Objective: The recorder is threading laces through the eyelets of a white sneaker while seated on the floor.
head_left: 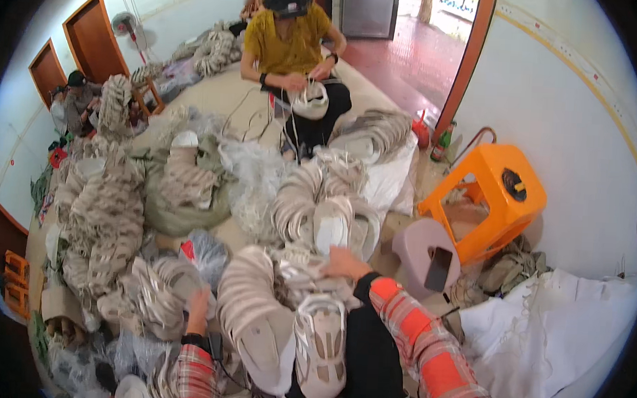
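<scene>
A beige shoe upper (pixel 321 347) with white trim lies across my lap, toe toward me, with no hand on it. At lower left my left hand (pixel 197 309) is closed at the edge of a beige shoe upper (pixel 177 277) in a loose pile; its fingertips are partly hidden. My right hand (pixel 347 264) reaches forward over a heap of shoe uppers (pixel 300 274), fingers apart, close to a white-lined upper (pixel 332 227). Between my arms a curved stack of nested uppers (pixel 252 303) leans beside my leg.
Ahead sits a person (pixel 291 42) in a mustard top, handling a shoe upper (pixel 310 101). An orange stool (pixel 495 187) and a low pale stool (pixel 411 251) bearing a phone (pixel 439 269) stand right. White cloth (pixel 549 341) lies nearer. Tall upper stacks (pixel 105 209) and plastic bags (pixel 251 185) crowd the left.
</scene>
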Action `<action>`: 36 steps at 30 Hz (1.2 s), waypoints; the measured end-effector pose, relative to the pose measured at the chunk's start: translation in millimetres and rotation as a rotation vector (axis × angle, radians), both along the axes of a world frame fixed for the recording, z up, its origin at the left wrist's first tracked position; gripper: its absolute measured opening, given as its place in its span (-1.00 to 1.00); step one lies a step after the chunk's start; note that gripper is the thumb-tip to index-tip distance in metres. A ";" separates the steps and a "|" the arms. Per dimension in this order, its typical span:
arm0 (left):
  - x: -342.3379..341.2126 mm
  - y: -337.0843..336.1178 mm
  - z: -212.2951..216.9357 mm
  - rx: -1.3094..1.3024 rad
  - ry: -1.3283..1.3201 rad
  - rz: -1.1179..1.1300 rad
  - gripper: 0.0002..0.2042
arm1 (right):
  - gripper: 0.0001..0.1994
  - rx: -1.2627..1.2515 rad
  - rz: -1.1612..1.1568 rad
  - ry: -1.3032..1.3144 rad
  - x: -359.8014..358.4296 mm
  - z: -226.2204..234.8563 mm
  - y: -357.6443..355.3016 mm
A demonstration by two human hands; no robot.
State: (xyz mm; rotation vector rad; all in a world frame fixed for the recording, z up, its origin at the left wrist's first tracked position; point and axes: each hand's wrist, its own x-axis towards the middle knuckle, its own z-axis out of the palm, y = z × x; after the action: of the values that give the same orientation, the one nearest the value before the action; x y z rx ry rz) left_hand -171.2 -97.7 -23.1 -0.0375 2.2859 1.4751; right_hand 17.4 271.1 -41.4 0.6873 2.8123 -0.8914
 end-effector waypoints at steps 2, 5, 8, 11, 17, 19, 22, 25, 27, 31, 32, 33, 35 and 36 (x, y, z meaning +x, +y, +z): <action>-41.3 -62.8 -54.2 0.010 -0.337 -0.146 -0.41 | -0.10 -0.213 0.108 -0.224 -33.9 22.0 -37.6; -6.4 38.5 -31.1 0.249 -0.591 -0.201 -0.32 | -0.06 -0.257 0.007 -0.267 5.8 -22.5 5.5; 13.3 27.7 5.2 0.360 -0.555 -0.160 -0.34 | -0.13 -0.390 0.010 -0.235 -11.6 -25.0 -2.2; 13.3 0.8 -10.4 0.396 -0.593 -0.114 -0.36 | -0.26 -0.495 0.105 -0.026 -16.1 8.0 -33.6; 16.2 -17.3 -10.3 0.620 -0.681 -0.132 -0.39 | -0.44 -0.131 0.189 0.167 -7.6 45.7 -40.8; 18.8 -1.4 13.9 0.689 -0.604 -0.239 -0.38 | -0.46 -0.103 0.132 0.191 11.8 69.0 -37.1; 29.8 35.3 41.9 0.647 -0.602 -0.272 -0.40 | -0.50 -0.112 0.059 0.224 47.3 103.3 -25.5; 31.1 59.4 18.7 0.667 -0.560 -0.415 -0.40 | -0.54 -0.126 0.036 0.245 83.3 124.9 -22.1; 32.6 89.5 -15.5 0.642 -0.669 -0.414 -0.39 | -0.44 -0.167 -0.027 0.024 105.1 138.0 -15.0; -19.4 81.4 -101.1 -0.357 0.029 -0.767 -0.40 | -0.02 -0.179 0.038 -0.271 87.2 83.6 -8.9; 4.1 121.8 -99.2 -0.424 0.067 -0.772 -0.41 | 0.02 -0.190 0.006 -0.315 97.4 73.7 7.6; 3.1 119.3 -103.2 -0.438 0.059 -0.784 -0.41 | 0.07 -0.224 0.016 -0.341 97.0 58.4 7.6; 1.1 96.4 -110.6 -0.169 0.281 -0.921 -0.42 | 0.14 -0.195 0.008 -0.390 86.6 47.6 5.9; 8.7 96.6 -105.1 -0.067 0.217 -0.798 -0.51 | 0.14 -0.185 -0.003 -0.369 90.1 41.7 11.0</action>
State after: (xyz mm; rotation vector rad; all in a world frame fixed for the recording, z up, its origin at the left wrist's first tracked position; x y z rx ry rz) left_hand -162.5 -1.1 -128.2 0.9386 2.1043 1.0013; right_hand 107.5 282.2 0.3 0.7417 2.3736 -0.9038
